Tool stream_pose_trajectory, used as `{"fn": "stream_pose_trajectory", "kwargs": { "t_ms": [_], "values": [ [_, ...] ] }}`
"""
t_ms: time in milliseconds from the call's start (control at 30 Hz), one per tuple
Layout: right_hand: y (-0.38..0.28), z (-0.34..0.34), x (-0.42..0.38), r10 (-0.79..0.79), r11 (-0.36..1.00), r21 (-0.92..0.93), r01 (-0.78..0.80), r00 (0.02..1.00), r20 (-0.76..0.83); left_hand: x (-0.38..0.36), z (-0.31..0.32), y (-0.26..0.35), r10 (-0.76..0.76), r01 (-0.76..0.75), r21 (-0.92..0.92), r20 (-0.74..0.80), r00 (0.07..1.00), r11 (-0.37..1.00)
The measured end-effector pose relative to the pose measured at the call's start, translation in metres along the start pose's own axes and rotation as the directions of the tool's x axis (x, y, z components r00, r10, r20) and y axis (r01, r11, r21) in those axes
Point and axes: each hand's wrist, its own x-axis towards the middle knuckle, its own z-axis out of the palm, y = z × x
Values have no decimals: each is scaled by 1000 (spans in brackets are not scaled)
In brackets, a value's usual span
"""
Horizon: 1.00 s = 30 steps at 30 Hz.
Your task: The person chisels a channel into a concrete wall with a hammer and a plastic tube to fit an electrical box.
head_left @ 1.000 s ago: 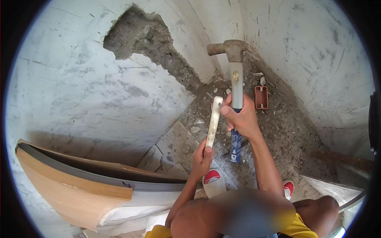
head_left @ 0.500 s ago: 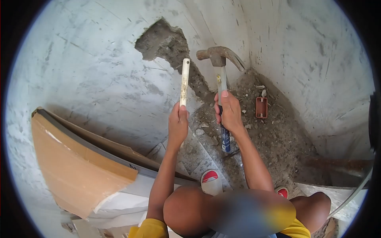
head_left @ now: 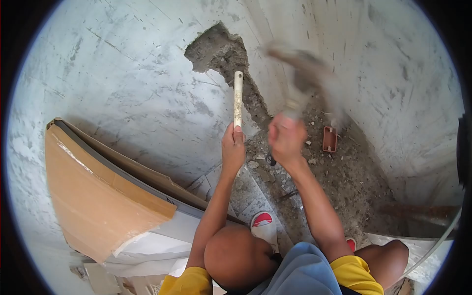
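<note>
My left hand [head_left: 233,151] is wrapped round the lower part of a narrow cream-white stick [head_left: 238,101]. The stick has a hole near its top end and dirt marks along it, and it stands nearly upright in view. Its top overlaps the rough broken-out groove [head_left: 216,51] in the pale wall. To the right, my right hand [head_left: 287,140] grips a claw hammer [head_left: 306,76] by the handle. The hammer head is smeared by motion, raised and tilted to the right of the stick, apart from it.
An orange-brown electrical box [head_left: 330,139] lies among rubble [head_left: 339,182] in the wall corner. At left, a cardboard-wrapped panel [head_left: 103,191] leans along the wall. Floor tiles [head_left: 243,191] run beside my shoe [head_left: 264,226]. A cable [head_left: 432,246] hangs at lower right.
The hammer has swung, its head tipping over to the right, and my right hand has turned with it. My left hand keeps hold of the stick. The whole view has shifted slightly.
</note>
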Motion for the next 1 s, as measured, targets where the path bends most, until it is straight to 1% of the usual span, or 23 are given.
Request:
{"fn": "stream_pose_trajectory", "kwargs": {
  "t_ms": [33,67,100,133,200,233,300,333,367,433,467,500,567,633,667,733,767,800,833,900,933,967,1000],
  "values": [
    [16,5,3,23,991,-129,-18,999,37,-1,0,-2,-18,18,-43,5,1000,999],
    [27,4,16,292,927,-297,-228,937,190,0,3,-4,-28,29,-90,11,1000,996],
    [34,-2,12,287,926,-300,-227,942,174,-2,4,-7,-17,19,-92,25,1000,996],
    [34,-8,16,337,923,-244,-299,933,130,0,3,-8,-29,30,-78,20,999,997],
    [27,-18,14,381,919,-162,-360,916,124,6,3,-10,-38,37,-79,-14,999,996],
    [20,-23,14,403,913,-120,-389,907,121,5,3,-11,-24,24,-95,2,1000,995],
    [-27,-30,7,299,936,171,-309,951,81,-2,2,-11,-37,38,-105,11,999,994],
    [-36,-28,4,153,968,198,-154,988,18,-4,1,-2,-55,57,-141,15,998,988],
    [-32,-22,2,161,966,202,-163,987,25,-4,0,4,-64,66,-179,21,998,982],
    [-9,-6,-2,-158,980,113,164,986,-61,-1,-1,-1,-55,56,-166,12,998,985],
    [20,2,-2,-207,975,-83,204,978,-31,-1,1,-4,-42,44,-158,13,999,986],
    [49,10,-3,-256,930,-273,246,967,-1,0,3,-9,-32,36,-162,26,999,986],
    [71,11,7,12,937,-350,9,998,58,8,-1,-22,-47,50,-164,23,999,985],
    [42,-15,15,313,927,-269,-263,935,165,16,4,-31,2,-3,-135,-11,1000,991],
    [38,-17,8,278,955,-141,-260,952,131,13,3,-39,2,-5,-87,-34,999,996],
    [-4,-23,2,213,963,154,-223,974,78,13,1,-34,10,-12,-93,-21,1000,996],
    [-9,-17,-3,234,957,154,-247,967,97,8,0,-34,23,-23,-104,-4,1000,994],
    [-11,-11,-1,87,967,242,-83,996,-4,6,-2,-35,9,-10,-99,-9,1000,995],
    [-12,-8,3,-62,947,307,100,989,-131,7,-3,-33,-10,9,-87,-8,1000,996],
    [31,4,11,-202,979,-13,201,977,-73,9,-1,-22,-21,22,-72,27,999,997],
    [42,10,21,53,982,-189,-22,985,162,8,-3,-15,-136,144,-189,53,989,971],
    [57,9,20,343,897,-393,-202,879,331,5,-1,-11,-252,268,-294,92,963,918],
    [90,4,-4,358,891,-394,-226,884,301,-2,1,-31,-252,276,-276,121,960,921]
  ]
}}
